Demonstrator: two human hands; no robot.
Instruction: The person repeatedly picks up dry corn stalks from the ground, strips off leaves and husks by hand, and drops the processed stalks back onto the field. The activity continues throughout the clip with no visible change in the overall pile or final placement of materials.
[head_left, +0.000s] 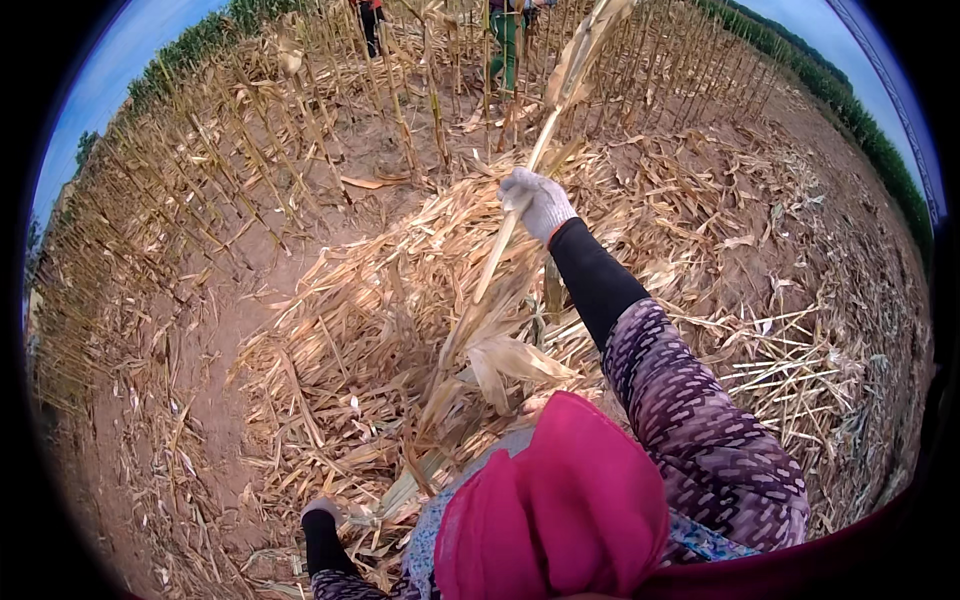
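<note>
My right hand (535, 204), in a pale knit glove, reaches forward and is closed around a dry maize stalk (544, 142). The stalk slants from the top of the view down towards the middle, with dry leaves near its upper end. Papery dry husks (517, 360) hang or lie just below its lower end; I cannot tell whether they are joined to it. My left hand (322, 510), also in a pale glove, is low at my left side, over leaf litter; its fingers are mostly hidden.
A heap of dry maize leaves (360, 300) spreads before me. Standing stalks (405, 127) rise ahead and to the left. Cut pale stalks (787, 375) lie at the right. Two people, one in green trousers (507, 45), the other in dark trousers (370, 26), stand among the stalks ahead.
</note>
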